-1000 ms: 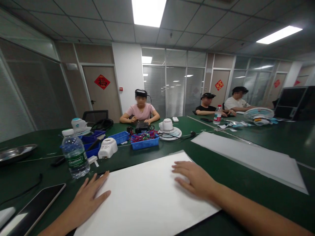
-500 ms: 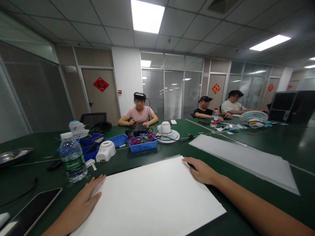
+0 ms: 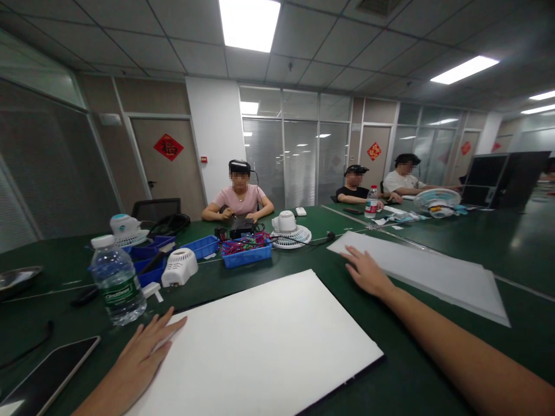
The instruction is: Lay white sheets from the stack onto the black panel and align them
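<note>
A large white sheet (image 3: 264, 341) lies before me on the green table (image 3: 416, 375), with a thin dark edge showing along its right and far sides. My left hand (image 3: 141, 352) rests on the sheet's left edge, fingers spread. Off to the right of the sheet, my right hand (image 3: 366, 271) has its fingers apart and holds nothing. Its fingertips are at the near left edge of a stack of pale translucent sheets (image 3: 433, 277); whether they touch it I cannot tell.
A water bottle (image 3: 118, 283) and a phone (image 3: 52, 372) are at left. Beyond the sheet are a white fan housing (image 3: 180, 267), a blue tray of wires (image 3: 247, 257) and a fan (image 3: 291, 231). Three people sit across the table.
My right hand has left the white sheet's far right corner and moved right toward the translucent stack, its fingers spreading. My left hand stays on the sheet. The view has shifted slightly.
</note>
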A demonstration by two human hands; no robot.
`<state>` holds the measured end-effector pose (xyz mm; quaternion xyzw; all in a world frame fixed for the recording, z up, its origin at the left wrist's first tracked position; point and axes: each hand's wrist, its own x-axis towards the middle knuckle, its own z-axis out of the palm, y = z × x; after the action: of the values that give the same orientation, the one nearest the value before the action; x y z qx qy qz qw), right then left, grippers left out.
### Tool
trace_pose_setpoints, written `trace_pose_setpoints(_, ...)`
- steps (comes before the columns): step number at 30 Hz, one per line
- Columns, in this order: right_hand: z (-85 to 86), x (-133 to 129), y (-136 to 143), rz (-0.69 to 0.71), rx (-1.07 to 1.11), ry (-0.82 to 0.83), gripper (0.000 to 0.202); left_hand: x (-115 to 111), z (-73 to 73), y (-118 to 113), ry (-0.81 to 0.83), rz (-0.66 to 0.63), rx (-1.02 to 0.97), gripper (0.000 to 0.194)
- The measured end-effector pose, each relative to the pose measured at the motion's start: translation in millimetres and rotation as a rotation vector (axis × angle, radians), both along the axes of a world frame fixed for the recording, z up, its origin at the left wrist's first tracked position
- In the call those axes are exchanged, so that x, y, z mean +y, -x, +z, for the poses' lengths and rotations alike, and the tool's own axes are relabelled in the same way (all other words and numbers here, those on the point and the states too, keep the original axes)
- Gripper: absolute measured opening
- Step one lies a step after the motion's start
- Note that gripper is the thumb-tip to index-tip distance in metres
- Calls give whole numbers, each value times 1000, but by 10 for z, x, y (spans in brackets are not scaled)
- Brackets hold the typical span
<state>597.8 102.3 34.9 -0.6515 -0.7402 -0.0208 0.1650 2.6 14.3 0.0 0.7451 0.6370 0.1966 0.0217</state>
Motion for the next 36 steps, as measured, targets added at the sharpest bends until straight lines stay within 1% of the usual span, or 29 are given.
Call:
trace_pose_setpoints(3, 45, 14, -368, -267, -59, 39, 49, -30, 64, -49, -14, 40, -16, 48)
trace_pose_setpoints(5, 51, 2, -455, -365, -108, 75, 47, -41, 86, -65, -27, 53, -27, 49)
trace_pose_setpoints(6, 50, -4, -440, -385, -139, 82, 46, -42, 88, -67, -36, 55, -32, 48)
trace_pose_setpoints(8, 45, -19, -309, -374, -209, 77, 45, -43, 86, -65, -50, 61, -43, 48)
trace_pose_setpoints(10, 48, -46, -91, -319, -278, 69, 43, -49, 91, -64, -54, 65, -53, 48)
trace_pose_setpoints(12, 78, -97, 156, -249, -333, 66, 36, -63, 112, -69, -48, 67, -56, 48)
trace_pose_setpoints(14, 147, -183, 402, -192, -369, 46, 25, -79, 139, -77, -34, 74, -54, 50)
trace_pose_setpoints(16, 247, -314, 649, -142, -386, 5, 24, -93, 158, -77, -24, 76, -54, 52)
trace_pose_setpoints(19, 392, -602, 1050, -10, -390, -57, 26, -101, 159, -65, -19, 66, -57, 53)
trace_pose_setpoints(22, 435, -965, 1473, 185, -392, -65, 23, -103, 152, -62, 0, 62, -66, 54)
trace_pose_setpoints(24, 381, -1192, 1721, 372, -383, -58, 21, -104, 155, -72, 4, 61, -90, 56)
trace_pose_setpoints(27, 189, -1402, 1977, 698, -290, -79, 23, -108, 171, -94, 3, 61, -136, 58)
trace_pose_setpoints(30, -27, -1437, 2074, 980, -169, -178, 30, -111, 182, -114, 25, 52, -134, 60)
trace_pose_setpoints(32, -87, -1413, 2056, 1110, -107, -223, 29, -106, 176, -123, 29, 43, -101, 63)
trace_pose_setpoints(34, -44, -1380, 1984, 1178, -54, -193, 31, -95, 157, -122, 16, 39, -73, 64)
trace_pose_setpoints(36, 66, -1334, 1869, 1206, -32, -122, 35, -83, 133, -111, 2, 36, -67, 61)
